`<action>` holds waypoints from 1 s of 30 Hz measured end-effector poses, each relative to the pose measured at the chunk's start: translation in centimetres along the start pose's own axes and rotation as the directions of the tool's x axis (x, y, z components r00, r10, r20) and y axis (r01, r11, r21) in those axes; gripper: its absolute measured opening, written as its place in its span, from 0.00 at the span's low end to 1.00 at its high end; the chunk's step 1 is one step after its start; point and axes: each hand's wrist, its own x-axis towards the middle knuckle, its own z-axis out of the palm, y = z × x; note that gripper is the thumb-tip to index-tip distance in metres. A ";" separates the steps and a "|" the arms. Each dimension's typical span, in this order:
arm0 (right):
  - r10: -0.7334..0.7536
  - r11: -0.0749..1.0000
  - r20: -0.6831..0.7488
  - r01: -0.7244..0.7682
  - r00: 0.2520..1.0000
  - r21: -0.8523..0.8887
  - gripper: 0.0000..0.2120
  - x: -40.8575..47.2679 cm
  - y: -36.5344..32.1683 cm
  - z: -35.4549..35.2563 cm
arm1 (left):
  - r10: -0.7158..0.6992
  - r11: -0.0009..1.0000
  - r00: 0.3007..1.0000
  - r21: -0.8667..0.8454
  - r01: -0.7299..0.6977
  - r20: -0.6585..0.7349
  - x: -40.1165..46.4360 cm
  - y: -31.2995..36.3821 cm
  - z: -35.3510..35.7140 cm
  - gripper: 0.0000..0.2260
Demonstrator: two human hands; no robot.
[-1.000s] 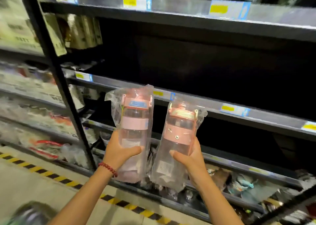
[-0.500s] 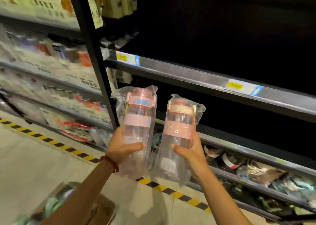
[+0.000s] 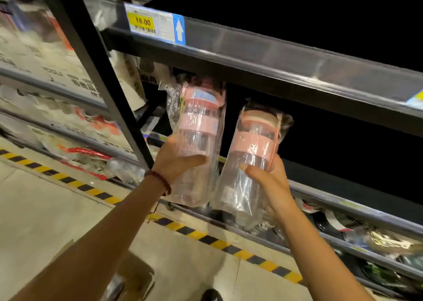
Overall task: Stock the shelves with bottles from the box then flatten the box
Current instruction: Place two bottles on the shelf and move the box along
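hands: left (image 3: 176, 161), right (image 3: 271, 181) each grip a plastic-wrapped clear bottle | pink bands

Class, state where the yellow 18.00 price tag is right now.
In the head view, the price tag sits upper left, on the front edge of the shelf, above the left hand's bottle and beside a white arrow label.

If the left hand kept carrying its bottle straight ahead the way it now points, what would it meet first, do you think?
Probably nothing at once: the left hand aims its wrapped bottle into the dark opening under the shelf rail. The bottle's cap sits close beneath that rail, so it might graze it; depth is unclear.
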 end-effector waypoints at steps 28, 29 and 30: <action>-0.079 0.936 -0.459 -0.093 0.885 -0.340 0.15 14.2 3.3 4.7 | -0.075 0.997 0.997 0.035 0.074 0.035 16.9 -4.3 -1.1 0.29; -0.125 0.920 -0.443 -0.064 0.888 -0.388 0.16 14.2 3.6 5.0 | -0.056 0.998 0.998 0.034 0.055 0.036 17.2 -4.8 -1.3 0.23; -0.175 0.902 -0.427 -0.030 0.887 -0.431 0.17 14.2 4.0 5.2 | -0.035 0.999 0.999 0.031 0.034 0.035 17.5 -5.2 -1.4 0.19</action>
